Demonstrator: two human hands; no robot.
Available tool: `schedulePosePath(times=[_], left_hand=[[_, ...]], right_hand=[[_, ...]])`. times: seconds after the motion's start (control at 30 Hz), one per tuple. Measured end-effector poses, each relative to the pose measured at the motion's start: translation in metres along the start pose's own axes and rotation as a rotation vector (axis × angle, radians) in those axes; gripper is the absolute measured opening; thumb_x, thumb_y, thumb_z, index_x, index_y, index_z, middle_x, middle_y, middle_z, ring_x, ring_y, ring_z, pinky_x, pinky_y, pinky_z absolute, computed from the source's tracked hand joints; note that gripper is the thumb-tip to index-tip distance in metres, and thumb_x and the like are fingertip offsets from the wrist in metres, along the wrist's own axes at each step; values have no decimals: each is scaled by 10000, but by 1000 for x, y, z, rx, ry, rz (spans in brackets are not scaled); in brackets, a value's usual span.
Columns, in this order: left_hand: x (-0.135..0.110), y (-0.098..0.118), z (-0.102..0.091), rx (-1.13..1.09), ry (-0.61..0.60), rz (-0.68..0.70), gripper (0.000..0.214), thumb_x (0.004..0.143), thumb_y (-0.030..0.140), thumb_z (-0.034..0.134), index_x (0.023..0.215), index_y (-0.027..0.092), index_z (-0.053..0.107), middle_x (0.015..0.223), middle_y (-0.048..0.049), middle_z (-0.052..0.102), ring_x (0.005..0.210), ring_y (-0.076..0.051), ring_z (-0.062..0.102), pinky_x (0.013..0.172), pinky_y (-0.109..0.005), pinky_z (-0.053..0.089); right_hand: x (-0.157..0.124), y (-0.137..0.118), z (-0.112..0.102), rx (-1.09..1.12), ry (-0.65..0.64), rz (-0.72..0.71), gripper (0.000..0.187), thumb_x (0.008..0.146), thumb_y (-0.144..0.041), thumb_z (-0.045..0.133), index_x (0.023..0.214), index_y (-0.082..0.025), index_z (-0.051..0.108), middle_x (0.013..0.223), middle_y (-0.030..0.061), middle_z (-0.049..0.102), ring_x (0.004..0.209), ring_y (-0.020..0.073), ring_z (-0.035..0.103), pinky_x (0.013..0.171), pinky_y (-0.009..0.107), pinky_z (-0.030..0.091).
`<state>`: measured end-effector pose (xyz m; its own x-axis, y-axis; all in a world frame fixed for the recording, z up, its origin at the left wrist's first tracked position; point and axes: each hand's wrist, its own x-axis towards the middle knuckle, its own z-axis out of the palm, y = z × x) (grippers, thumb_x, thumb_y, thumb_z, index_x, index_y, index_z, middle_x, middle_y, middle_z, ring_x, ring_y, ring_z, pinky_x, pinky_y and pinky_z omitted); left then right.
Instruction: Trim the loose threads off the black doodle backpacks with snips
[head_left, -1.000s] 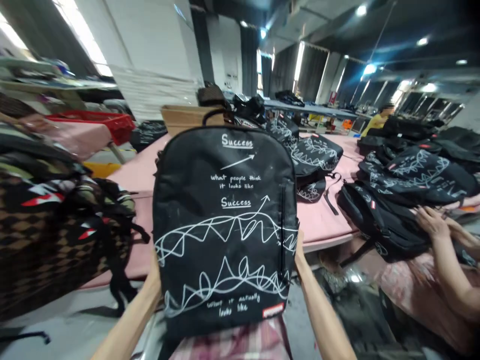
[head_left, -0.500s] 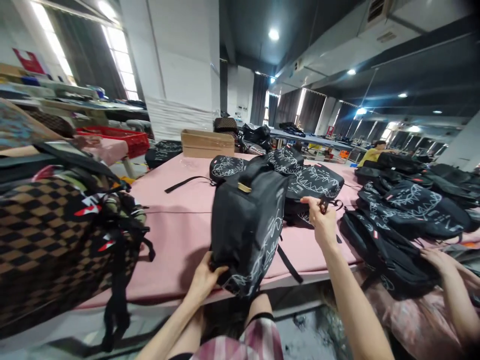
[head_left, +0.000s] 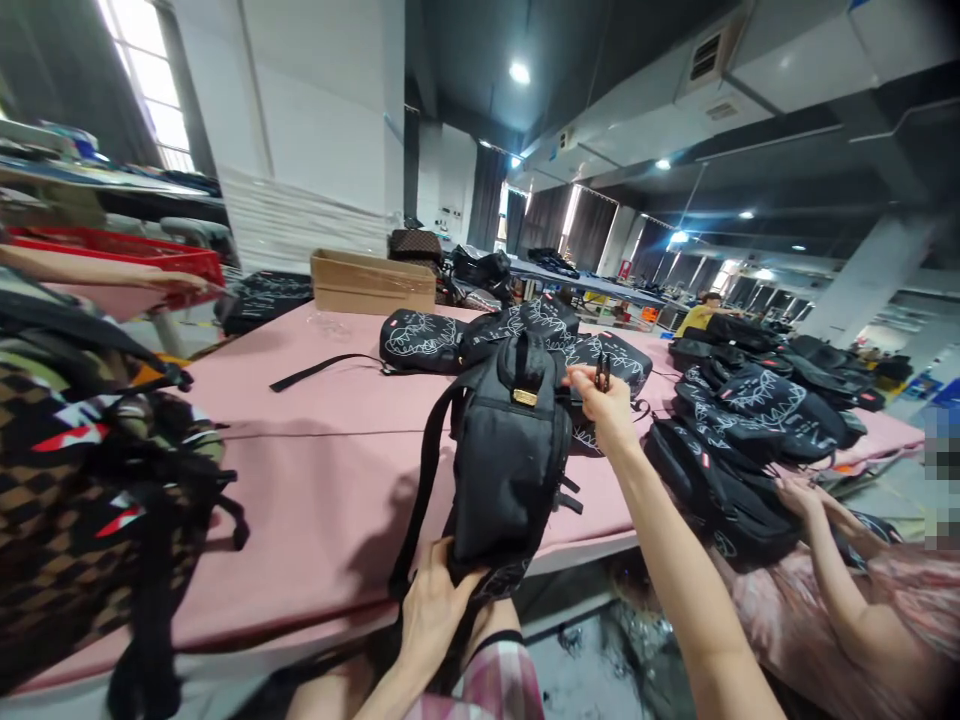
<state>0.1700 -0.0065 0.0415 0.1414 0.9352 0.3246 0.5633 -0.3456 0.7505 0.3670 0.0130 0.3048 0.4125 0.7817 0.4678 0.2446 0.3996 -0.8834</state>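
A black backpack [head_left: 502, 470] stands upright at the near edge of the pink-covered table, its side panel with a small gold tag facing me. My left hand [head_left: 435, 600] grips its lower corner, thumb on the near side and fingers partly hidden behind it. A loose strap [head_left: 427, 480] hangs along its left side. My right hand [head_left: 606, 400] is closed around small black thread snips [head_left: 602, 372], just right of the backpack's upper part. Behind the backpack lie other black bags with white scribble print [head_left: 424, 338].
Brown checkered bags [head_left: 45, 540] are piled at the left. Along the back edge sits a cardboard box [head_left: 371, 283], near a red crate [head_left: 112, 250]. At right, a co-worker's hands [head_left: 802, 500] touch a black backpack [head_left: 720, 490] beside a pile of similar ones.
The backpack has turned so its side panel faces me and its printed front is mostly out of sight. My right hand has moved closer to its top. The view has shifted right.
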Motion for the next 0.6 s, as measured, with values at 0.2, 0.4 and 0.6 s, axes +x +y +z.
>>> schedulePosePath(times=[0.2, 0.4, 0.6], left_hand=[[22, 3, -50, -34, 127, 274, 340, 809, 465, 517, 1030, 208, 544, 978, -69, 618, 877, -234, 607, 762, -368, 506], [100, 104, -136, -33, 355, 535, 299, 851, 423, 489, 1046, 215, 581, 1031, -76, 575, 1033, -232, 530, 951, -405, 405], [145, 130, -136, -127, 106, 499, 454, 823, 489, 468, 1147, 174, 518, 1207, -88, 543, 1130, -226, 498, 987, -399, 398]], right_hand=[[-27, 13, -20, -133, -11, -60, 218, 717, -336, 633, 859, -181, 687, 858, 32, 682, 787, 182, 610, 712, 290, 469], [-44, -1, -23, -605, -111, -325, 395, 793, -355, 602, 1153, -207, 538, 1004, 47, 626, 887, 199, 589, 748, 293, 448], [-45, -6, -31, -848, -197, -545, 126, 823, -271, 630, 932, -212, 650, 938, 45, 625, 819, 178, 586, 735, 297, 392]])
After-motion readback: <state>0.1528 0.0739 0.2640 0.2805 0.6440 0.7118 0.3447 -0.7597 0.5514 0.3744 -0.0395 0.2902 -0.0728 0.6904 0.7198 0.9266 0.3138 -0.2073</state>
